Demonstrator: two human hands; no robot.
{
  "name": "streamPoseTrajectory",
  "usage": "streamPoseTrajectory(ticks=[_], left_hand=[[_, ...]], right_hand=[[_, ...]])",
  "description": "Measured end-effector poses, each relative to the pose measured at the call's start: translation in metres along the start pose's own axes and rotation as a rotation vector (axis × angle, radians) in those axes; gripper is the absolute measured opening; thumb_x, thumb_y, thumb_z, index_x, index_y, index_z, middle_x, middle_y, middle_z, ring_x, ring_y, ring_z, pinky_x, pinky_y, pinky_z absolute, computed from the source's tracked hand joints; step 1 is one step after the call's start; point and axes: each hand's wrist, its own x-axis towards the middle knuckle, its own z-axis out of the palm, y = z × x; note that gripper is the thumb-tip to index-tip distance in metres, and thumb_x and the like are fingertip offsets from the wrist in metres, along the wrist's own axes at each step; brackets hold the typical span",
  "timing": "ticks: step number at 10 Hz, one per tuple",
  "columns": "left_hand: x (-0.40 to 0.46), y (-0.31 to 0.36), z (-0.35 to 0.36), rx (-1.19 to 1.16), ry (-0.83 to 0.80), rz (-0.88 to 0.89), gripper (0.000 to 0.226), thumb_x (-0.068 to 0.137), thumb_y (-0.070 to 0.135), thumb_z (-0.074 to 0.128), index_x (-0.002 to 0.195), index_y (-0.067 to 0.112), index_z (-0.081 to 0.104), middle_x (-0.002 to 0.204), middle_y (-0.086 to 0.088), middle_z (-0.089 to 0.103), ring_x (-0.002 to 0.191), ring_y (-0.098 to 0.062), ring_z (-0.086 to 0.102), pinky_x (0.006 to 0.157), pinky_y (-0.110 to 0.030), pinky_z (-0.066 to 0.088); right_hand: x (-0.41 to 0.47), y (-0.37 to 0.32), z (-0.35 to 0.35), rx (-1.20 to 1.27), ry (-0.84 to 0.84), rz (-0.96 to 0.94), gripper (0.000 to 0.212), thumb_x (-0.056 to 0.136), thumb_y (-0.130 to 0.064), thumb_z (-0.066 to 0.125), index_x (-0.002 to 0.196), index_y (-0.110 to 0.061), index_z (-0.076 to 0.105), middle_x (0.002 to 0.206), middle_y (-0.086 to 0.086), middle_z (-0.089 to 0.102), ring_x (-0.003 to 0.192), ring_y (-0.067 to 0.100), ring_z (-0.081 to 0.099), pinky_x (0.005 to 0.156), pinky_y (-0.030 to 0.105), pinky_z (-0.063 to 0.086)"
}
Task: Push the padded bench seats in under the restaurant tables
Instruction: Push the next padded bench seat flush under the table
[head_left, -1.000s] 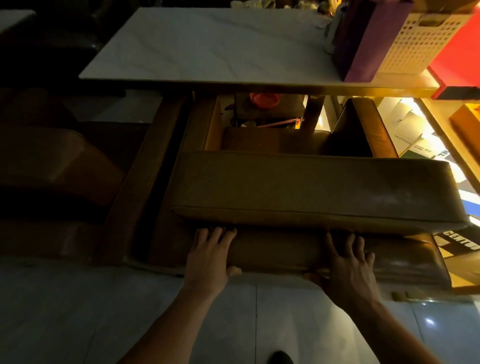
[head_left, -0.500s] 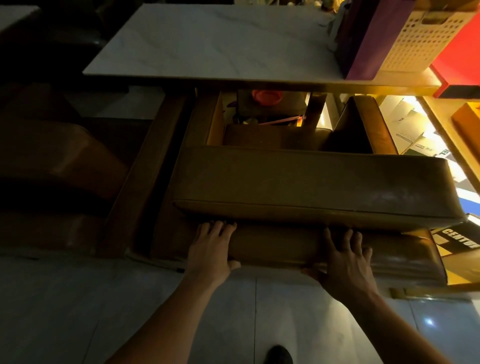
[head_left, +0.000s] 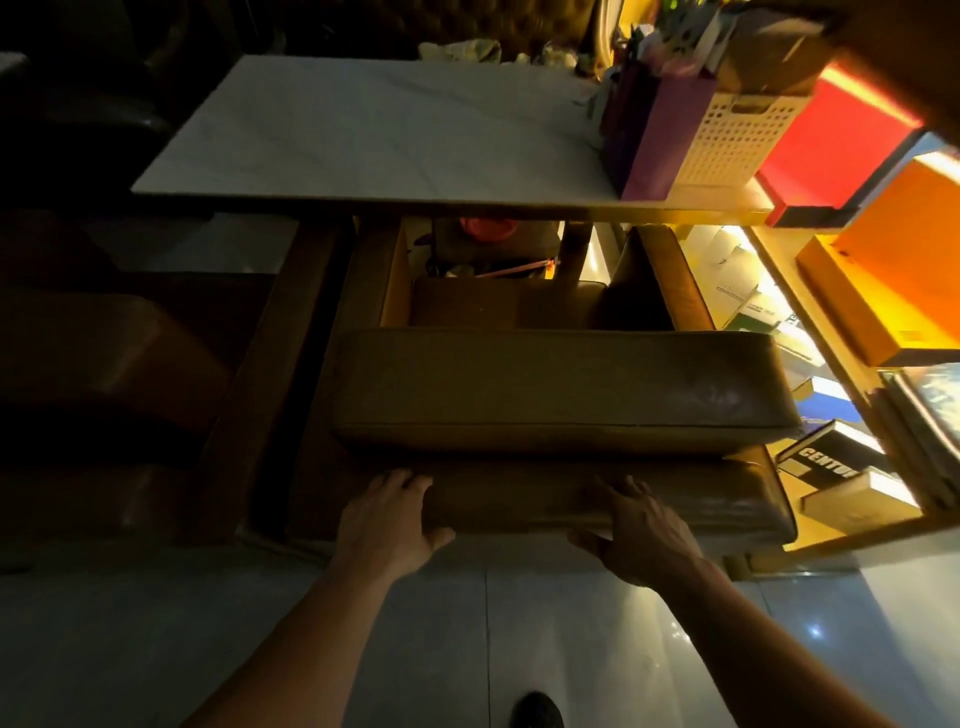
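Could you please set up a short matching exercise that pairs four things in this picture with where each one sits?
Things:
1. purple bag
2. left hand
3. right hand
4. red bowl

Places:
A. under the table, behind the benches
B. on the tabletop, beside the white basket
C. on the lower bench, toward its right half
D. at the left end of the lower bench's front edge

Pairs: 1-B, 2-D, 3-C, 4-A
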Motion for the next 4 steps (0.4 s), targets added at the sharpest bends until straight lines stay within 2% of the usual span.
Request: streamPoseTrajectory(ticks=[1, 3, 4], left_hand=[[-0.02, 0.001, -0.016, -0.034, 0.005, 0.018, 0.079, 0.083, 0.069, 0.056, 0.148, 0.032, 0.032, 0.151, 0.004, 0.034, 0.137, -0.021, 0.034, 0.104, -0.043, 0.038], [-0.069, -0.003, -0.049, -0.047, -0.041, 0.034, 0.078, 0.081, 0.073, 0.054, 0.145, 0.032, 0.037, 0.147, 0.004, 0.042, 0.131, -0.021, 0.042, 0.1, -0.042, 0.042], [-0.099, -0.009, -0.058, -0.057, -0.058, 0.025, 0.077, 0.081, 0.073, 0.055, 0.144, 0.031, 0.039, 0.147, 0.003, 0.043, 0.129, -0.021, 0.045, 0.098, -0.042, 0.044]], right_hand=[[-0.028, -0.016, -0.013, 0.032, 0.001, 0.008, 0.073, 0.087, -0.064, 0.058, 0.148, -0.031, 0.036, 0.152, 0.004, 0.041, 0.137, 0.026, 0.041, 0.106, 0.038, 0.041], [-0.089, -0.048, -0.027, 0.038, 0.008, 0.045, 0.077, 0.088, -0.062, 0.057, 0.152, -0.025, 0.033, 0.156, 0.007, 0.038, 0.136, 0.027, 0.045, 0.105, 0.038, 0.041], [-0.118, -0.062, -0.03, 0.066, 0.028, 0.047, 0.072, 0.087, -0.061, 0.06, 0.147, -0.028, 0.04, 0.145, 0.005, 0.052, 0.129, 0.026, 0.051, 0.1, 0.04, 0.047]])
